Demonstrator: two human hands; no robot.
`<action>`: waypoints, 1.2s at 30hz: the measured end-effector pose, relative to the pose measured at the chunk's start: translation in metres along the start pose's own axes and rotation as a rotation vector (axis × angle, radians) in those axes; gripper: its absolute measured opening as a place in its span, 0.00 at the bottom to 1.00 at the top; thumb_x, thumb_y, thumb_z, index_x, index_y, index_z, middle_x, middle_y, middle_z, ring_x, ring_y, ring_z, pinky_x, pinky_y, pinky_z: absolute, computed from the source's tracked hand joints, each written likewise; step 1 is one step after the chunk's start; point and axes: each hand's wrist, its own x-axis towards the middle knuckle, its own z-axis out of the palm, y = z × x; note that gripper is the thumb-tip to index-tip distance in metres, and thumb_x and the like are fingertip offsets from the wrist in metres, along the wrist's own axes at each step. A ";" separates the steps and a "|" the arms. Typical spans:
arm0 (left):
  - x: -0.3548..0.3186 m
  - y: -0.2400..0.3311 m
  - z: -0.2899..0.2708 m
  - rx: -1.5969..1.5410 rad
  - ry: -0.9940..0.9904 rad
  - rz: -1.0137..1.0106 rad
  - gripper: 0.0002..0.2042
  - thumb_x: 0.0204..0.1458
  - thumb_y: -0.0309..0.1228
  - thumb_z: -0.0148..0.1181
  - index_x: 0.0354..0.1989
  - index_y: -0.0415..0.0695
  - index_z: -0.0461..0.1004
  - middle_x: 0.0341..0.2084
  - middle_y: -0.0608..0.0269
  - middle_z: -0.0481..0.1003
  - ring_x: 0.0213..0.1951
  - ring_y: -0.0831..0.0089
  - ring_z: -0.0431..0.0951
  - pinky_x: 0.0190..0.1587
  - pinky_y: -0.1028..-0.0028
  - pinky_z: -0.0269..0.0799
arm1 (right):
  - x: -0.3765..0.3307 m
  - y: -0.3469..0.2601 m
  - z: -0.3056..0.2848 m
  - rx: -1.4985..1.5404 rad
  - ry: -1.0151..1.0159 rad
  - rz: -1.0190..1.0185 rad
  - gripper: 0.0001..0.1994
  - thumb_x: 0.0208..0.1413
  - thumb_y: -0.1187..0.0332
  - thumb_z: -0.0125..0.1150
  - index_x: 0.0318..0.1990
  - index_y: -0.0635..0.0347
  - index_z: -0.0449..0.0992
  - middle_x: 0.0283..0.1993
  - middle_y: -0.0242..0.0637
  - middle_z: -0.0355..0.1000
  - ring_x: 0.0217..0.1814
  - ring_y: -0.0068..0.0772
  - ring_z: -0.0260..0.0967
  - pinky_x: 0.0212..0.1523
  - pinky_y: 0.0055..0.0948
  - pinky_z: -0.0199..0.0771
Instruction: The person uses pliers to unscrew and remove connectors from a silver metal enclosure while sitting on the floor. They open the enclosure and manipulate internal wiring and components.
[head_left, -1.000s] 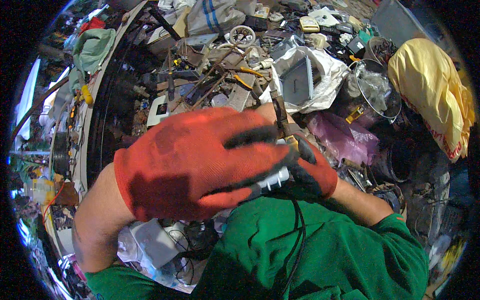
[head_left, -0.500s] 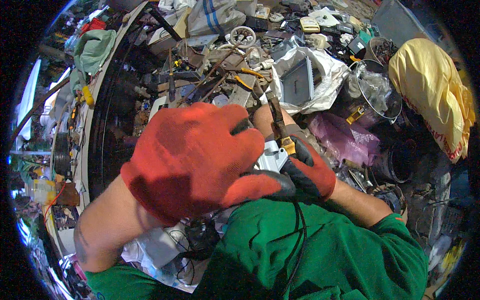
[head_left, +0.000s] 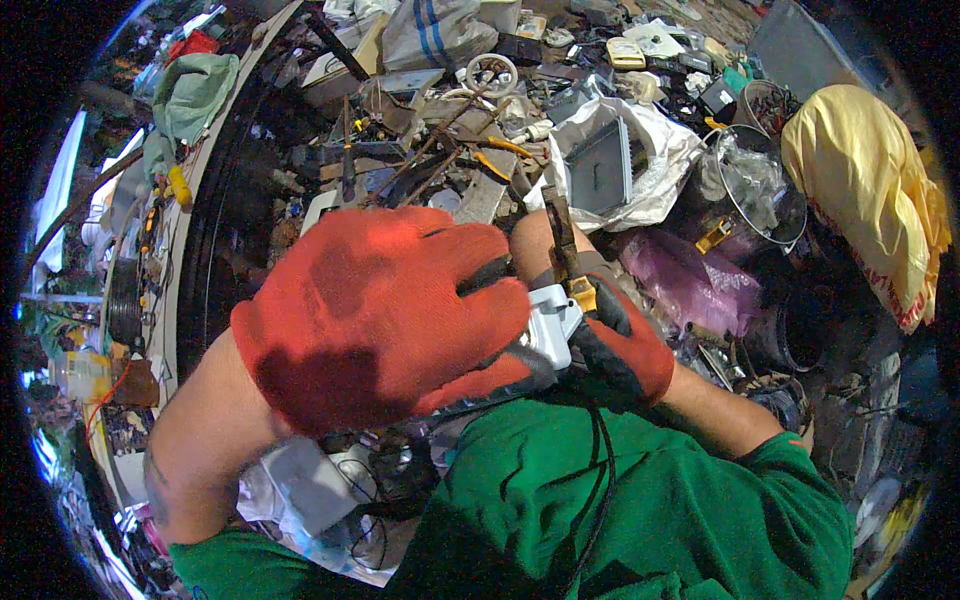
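The left hand, in a red work glove with black fingertips, fills the middle of the view, its back turned up to the camera. Its fingers are curled and pressed close together around a small white plastic device, which sits between the two hands, close above the green shirt of the person. The right hand, in the same kind of glove, comes from the right and closes on the other side of the device; its fingers grip a thin rusty tool that stands nearly upright, its lower end at the top of the white device. A small yellow part shows where the tool meets the device. A black cable hangs down from under the hands across the shirt.

Behind the hands lies a big heap of scrap. Just beyond the tool there is a white plastic bag with a grey square frame inside it. To the right of it lies a purple plastic bag, and further right a yellow cloth over something round. Near the top a white ring rests among rusty rods, and a striped sack lies above it. At the upper left a green cloth hangs on the edge of a dark curved rim
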 end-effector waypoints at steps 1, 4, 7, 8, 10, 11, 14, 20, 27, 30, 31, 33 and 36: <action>-0.001 0.000 -0.001 0.023 -0.024 -0.005 0.24 0.39 0.43 0.68 0.43 0.42 0.75 0.38 0.48 0.75 0.39 0.47 0.78 0.38 0.57 0.76 | 0.000 0.004 -0.003 -0.017 0.007 0.002 0.30 0.64 0.66 0.56 0.71 0.54 0.53 0.53 0.37 0.71 0.46 0.28 0.72 0.46 0.30 0.76; 0.001 -0.003 0.007 -0.123 0.203 0.050 0.27 0.38 0.44 0.67 0.47 0.43 0.75 0.42 0.47 0.75 0.43 0.48 0.78 0.44 0.57 0.76 | -0.001 -0.007 -0.002 -0.018 0.014 0.056 0.30 0.64 0.65 0.56 0.71 0.54 0.53 0.55 0.39 0.71 0.50 0.31 0.71 0.52 0.31 0.74; -0.002 -0.012 0.015 -0.261 0.098 0.174 0.28 0.42 0.45 0.65 0.52 0.44 0.73 0.46 0.48 0.74 0.46 0.47 0.77 0.49 0.57 0.75 | -0.002 0.002 -0.008 -0.036 0.044 0.043 0.30 0.64 0.64 0.57 0.71 0.54 0.54 0.57 0.41 0.70 0.56 0.34 0.70 0.58 0.32 0.70; -0.002 -0.010 0.011 -0.259 0.117 0.158 0.24 0.46 0.44 0.64 0.49 0.44 0.74 0.44 0.49 0.74 0.44 0.49 0.78 0.46 0.58 0.76 | -0.001 0.010 -0.012 -0.049 0.039 0.018 0.30 0.64 0.64 0.57 0.71 0.54 0.54 0.57 0.41 0.70 0.58 0.35 0.69 0.59 0.32 0.69; -0.005 -0.003 0.012 -0.217 0.153 0.092 0.18 0.50 0.43 0.61 0.44 0.43 0.74 0.42 0.52 0.74 0.41 0.52 0.78 0.42 0.59 0.77 | 0.002 0.021 -0.016 -0.217 0.031 -0.071 0.30 0.64 0.64 0.57 0.70 0.56 0.54 0.59 0.42 0.69 0.60 0.35 0.67 0.61 0.33 0.67; -0.005 -0.001 0.013 -0.170 0.169 0.052 0.16 0.51 0.43 0.61 0.41 0.43 0.74 0.40 0.53 0.74 0.40 0.53 0.78 0.40 0.59 0.77 | 0.006 0.019 -0.013 -0.246 0.015 -0.084 0.30 0.64 0.64 0.57 0.70 0.57 0.54 0.59 0.43 0.68 0.61 0.35 0.67 0.62 0.33 0.66; -0.005 0.004 0.019 -0.099 0.185 -0.028 0.15 0.52 0.44 0.60 0.37 0.45 0.72 0.36 0.55 0.73 0.35 0.56 0.78 0.35 0.59 0.76 | 0.004 -0.003 -0.006 -0.244 -0.006 -0.005 0.29 0.64 0.66 0.54 0.69 0.61 0.54 0.62 0.44 0.66 0.63 0.36 0.65 0.65 0.34 0.64; -0.014 0.005 0.023 -0.120 0.336 0.026 0.16 0.51 0.43 0.59 0.42 0.47 0.69 0.38 0.54 0.71 0.36 0.57 0.77 0.35 0.59 0.77 | 0.007 0.022 -0.018 -0.166 0.064 -0.063 0.26 0.61 0.61 0.56 0.65 0.60 0.60 0.58 0.41 0.70 0.57 0.37 0.70 0.54 0.37 0.74; -0.008 0.000 0.030 -0.103 0.249 0.064 0.15 0.51 0.39 0.60 0.40 0.44 0.68 0.38 0.55 0.70 0.36 0.56 0.78 0.34 0.61 0.77 | 0.012 0.047 -0.043 -0.134 0.134 -0.014 0.25 0.58 0.65 0.59 0.62 0.58 0.64 0.53 0.39 0.72 0.53 0.34 0.72 0.50 0.33 0.74; -0.011 0.008 0.032 -0.003 0.259 -0.034 0.16 0.50 0.41 0.61 0.40 0.43 0.68 0.38 0.56 0.71 0.33 0.56 0.78 0.33 0.60 0.77 | 0.003 0.031 -0.026 0.028 0.123 -0.027 0.24 0.59 0.65 0.59 0.62 0.59 0.65 0.53 0.40 0.72 0.52 0.36 0.72 0.49 0.33 0.74; -0.012 0.010 0.031 0.037 0.258 -0.064 0.17 0.50 0.42 0.61 0.41 0.43 0.68 0.38 0.56 0.71 0.32 0.56 0.78 0.33 0.60 0.77 | 0.004 0.037 -0.032 -0.264 0.096 -0.073 0.26 0.60 0.65 0.57 0.64 0.59 0.62 0.58 0.42 0.67 0.57 0.38 0.68 0.55 0.35 0.70; -0.010 0.013 0.022 0.012 0.138 -0.171 0.20 0.49 0.42 0.62 0.45 0.43 0.69 0.40 0.54 0.71 0.35 0.55 0.78 0.37 0.58 0.77 | 0.009 0.044 -0.043 -0.847 0.040 -0.161 0.29 0.63 0.66 0.55 0.69 0.60 0.56 0.70 0.46 0.56 0.67 0.42 0.61 0.66 0.37 0.62; -0.014 0.007 0.017 -0.096 0.196 -0.090 0.25 0.49 0.43 0.63 0.52 0.43 0.68 0.43 0.51 0.72 0.41 0.51 0.78 0.43 0.57 0.76 | 0.010 0.027 -0.028 -0.518 -0.067 -0.207 0.27 0.64 0.69 0.54 0.68 0.61 0.57 0.66 0.45 0.60 0.63 0.37 0.64 0.63 0.35 0.66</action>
